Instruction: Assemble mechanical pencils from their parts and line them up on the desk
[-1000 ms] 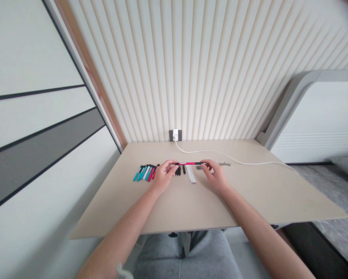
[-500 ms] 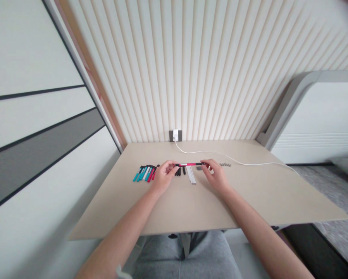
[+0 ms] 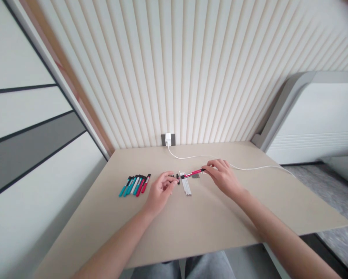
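My right hand (image 3: 224,176) pinches the right end of a red pen (image 3: 191,173) with black ends and holds it slanted just above the beige table (image 3: 209,217). My left hand (image 3: 160,190) is off the pen, its fingers curled beside several small black pen parts (image 3: 177,178); whether it grips one is unclear. White refill tubes (image 3: 185,185) lie under the pen's left end. A small grey piece (image 3: 195,176) sits just behind the pen.
A row of teal, white and red pens (image 3: 135,185) lies to the left. A white cable (image 3: 249,168) runs from a wall plug (image 3: 168,138) across the table's back right. A ribbed wall stands behind, and a white cabinet (image 3: 316,124) at the right.
My left hand has let go of the pen's left end and drawn back a little. The right hand keeps the pen, now tilted. The camera view has dropped and shifted right.
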Demonstrator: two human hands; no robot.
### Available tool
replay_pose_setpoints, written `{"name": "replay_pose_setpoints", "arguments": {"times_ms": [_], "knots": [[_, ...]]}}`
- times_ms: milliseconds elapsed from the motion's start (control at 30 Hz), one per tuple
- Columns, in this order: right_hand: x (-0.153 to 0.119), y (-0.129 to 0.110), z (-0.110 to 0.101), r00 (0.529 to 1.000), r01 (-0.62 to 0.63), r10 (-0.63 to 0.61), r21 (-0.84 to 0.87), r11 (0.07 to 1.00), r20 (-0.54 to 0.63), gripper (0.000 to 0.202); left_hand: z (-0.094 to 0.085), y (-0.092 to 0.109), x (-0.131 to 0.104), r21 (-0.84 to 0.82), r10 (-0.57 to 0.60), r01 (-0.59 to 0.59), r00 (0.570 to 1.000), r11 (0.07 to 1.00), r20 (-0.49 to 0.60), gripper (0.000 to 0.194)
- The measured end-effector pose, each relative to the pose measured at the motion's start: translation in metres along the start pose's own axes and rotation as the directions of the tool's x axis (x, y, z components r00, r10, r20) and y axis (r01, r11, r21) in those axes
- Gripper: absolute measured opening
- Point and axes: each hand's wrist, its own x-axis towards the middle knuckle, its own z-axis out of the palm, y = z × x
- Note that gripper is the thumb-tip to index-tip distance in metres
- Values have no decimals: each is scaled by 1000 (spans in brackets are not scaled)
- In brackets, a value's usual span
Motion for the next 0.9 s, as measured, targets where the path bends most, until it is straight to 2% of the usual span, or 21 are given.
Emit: {"name": "replay_pose_setpoints", "arguments": {"times_ms": [133,200,267,367,467,633,800,900], "knots": [[-1,74,-9,996,-89,87,-115,989,-25,25,1,1,-3,133,36,-36,999,991,6,23],[-3,116,-9,988,-154,148,-136,979,-51,26,2,3,-5,199,64,-75,996,977,64,19],[-6,152,-8,980,-201,199,-158,967,-31,27,3,5,-7,261,110,-141,985,955,131,14],[-11,189,0,972,-231,236,-182,956,6,28,3,6,-11,342,163,-244,955,907,248,14],[-12,206,10,965,-249,261,-215,944,28,28,2,6,-16,411,215,-366,904,835,369,21],[-3,209,24,926,-345,369,-216,913,79,29,1,11,-22,457,323,-583,785,672,528,27],[3,208,30,772,-573,613,-232,786,171,30,3,15,-24,452,441,-695,711,560,548,24],[-2,211,26,708,-639,688,-272,720,158,31,3,17,-23,452,463,-721,688,526,559,23]]}}
